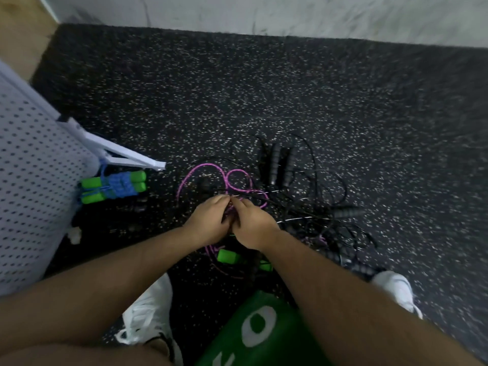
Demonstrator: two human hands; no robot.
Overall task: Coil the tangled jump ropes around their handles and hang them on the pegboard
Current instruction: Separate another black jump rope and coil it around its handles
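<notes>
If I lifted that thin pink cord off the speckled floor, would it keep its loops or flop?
Probably flop: the thin pink jump-rope cord lies in loose curls, looking limp. It seems light, being thin. It would likely drag the thin black cords along, since they cross it where the left hand and right hand pinch it.
</notes>
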